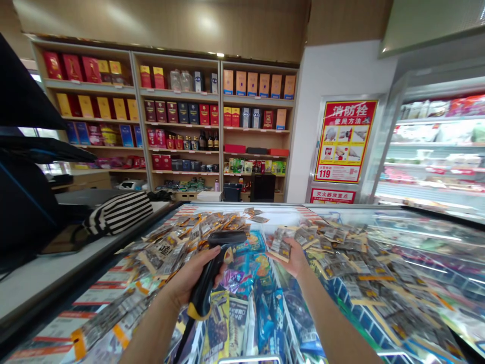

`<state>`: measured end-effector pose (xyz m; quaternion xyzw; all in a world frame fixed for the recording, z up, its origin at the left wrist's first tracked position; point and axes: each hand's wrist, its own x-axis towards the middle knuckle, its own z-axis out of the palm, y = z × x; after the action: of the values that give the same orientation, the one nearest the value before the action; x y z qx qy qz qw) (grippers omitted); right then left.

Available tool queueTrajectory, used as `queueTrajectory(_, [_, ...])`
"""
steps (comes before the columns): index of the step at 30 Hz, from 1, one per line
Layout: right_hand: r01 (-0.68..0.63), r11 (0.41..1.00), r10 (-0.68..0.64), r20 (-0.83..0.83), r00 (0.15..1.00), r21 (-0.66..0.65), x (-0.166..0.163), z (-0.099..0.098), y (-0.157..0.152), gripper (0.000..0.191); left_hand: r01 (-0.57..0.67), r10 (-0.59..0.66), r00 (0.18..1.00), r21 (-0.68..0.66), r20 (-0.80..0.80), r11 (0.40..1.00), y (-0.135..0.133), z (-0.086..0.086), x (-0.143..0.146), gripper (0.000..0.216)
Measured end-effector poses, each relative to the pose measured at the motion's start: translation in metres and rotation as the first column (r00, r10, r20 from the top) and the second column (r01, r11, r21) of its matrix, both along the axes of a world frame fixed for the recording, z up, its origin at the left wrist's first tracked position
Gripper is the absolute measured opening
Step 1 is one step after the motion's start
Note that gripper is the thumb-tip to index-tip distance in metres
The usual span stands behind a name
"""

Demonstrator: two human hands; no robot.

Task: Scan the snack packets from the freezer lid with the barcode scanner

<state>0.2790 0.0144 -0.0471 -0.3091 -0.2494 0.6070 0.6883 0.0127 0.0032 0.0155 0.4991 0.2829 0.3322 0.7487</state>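
Observation:
My left hand (191, 270) is wrapped round the handle of a black and yellow barcode scanner (204, 283), its head pointing away to the right. In my right hand (297, 260) is a small snack packet (280, 244) with a clear, printed front, gripped at its right edge. Scanner and packet are apart, at about the same height over the glass top of a chest freezer. To the left lies a heap of similar packets (164, 250). Another pile of packets (379, 283) spreads out on the right.
Bagged ice creams (246, 303) in wire baskets show through the freezer glass. A black and white striped bag (119, 212) sits on the counter at left, near dark equipment (22, 192). Shelves of boxed goods (182, 114) and a red fire-hydrant poster (345, 141) stand behind.

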Motion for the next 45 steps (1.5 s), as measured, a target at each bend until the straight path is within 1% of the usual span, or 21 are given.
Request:
queueTrajectory(4, [0.082,0.996,-0.075,0.218,0.973,-0.023,0.003,-0.004,-0.002,0.026,0.004,-0.004,1.000,-0.022,-0.004,1.000,-0.010,0.004,0.002,0.029])
queueTrajectory(10, [0.169,0.976,-0.209,0.360,0.909,0.140,-0.002,-0.006,0.000,0.028,0.007,-0.008,1.000,-0.039,-0.026,0.999,-0.024,0.009,0.009,0.029])
queueTrajectory(12, [0.191,0.967,-0.245,0.415,0.876,0.167,-0.002,-0.008,0.002,0.025,-0.001,0.001,1.000,-0.038,-0.025,0.999,-0.025,0.007,0.010,0.029])
queueTrajectory(14, [0.207,0.964,-0.261,0.447,0.855,0.168,0.000,-0.010,0.004,0.023,-0.004,0.003,1.000,-0.039,-0.023,0.999,-0.026,0.005,0.010,0.030])
queueTrajectory(17, [0.240,0.957,-0.288,0.429,0.856,0.163,0.003,-0.013,0.007,0.026,-0.003,0.002,1.000,-0.047,-0.024,0.999,-0.027,0.004,0.009,0.031])
queueTrajectory(20, [0.257,0.953,-0.301,0.389,0.871,0.162,0.004,-0.013,0.008,0.027,0.000,-0.001,1.000,-0.048,-0.015,0.999,-0.029,0.006,0.010,0.030])
queueTrajectory(25, [0.217,0.968,-0.249,0.354,0.901,0.129,0.004,-0.011,0.006,0.028,0.000,0.000,1.000,-0.075,0.000,0.997,-0.033,0.010,0.012,0.029])
queueTrajectory(28, [0.233,0.965,-0.262,0.371,0.891,0.124,0.005,-0.011,0.006,0.027,0.011,-0.009,1.000,-0.079,0.023,0.997,-0.034,0.010,0.011,0.028])
queueTrajectory(32, [0.236,0.960,-0.276,0.372,0.886,0.150,0.005,-0.013,0.007,0.027,0.036,-0.032,0.998,-0.067,0.050,0.997,-0.035,0.010,0.010,0.026])
queueTrajectory(39, [0.251,0.961,-0.277,0.356,0.892,0.118,0.005,-0.010,0.003,0.027,0.036,-0.032,0.997,-0.055,0.068,0.998,-0.036,0.010,0.005,0.025])
queueTrajectory(45, [0.257,0.958,-0.287,0.359,0.888,0.129,0.005,-0.010,0.004,0.026,0.021,-0.018,0.998,-0.046,0.067,0.999,-0.034,0.009,0.003,0.024])
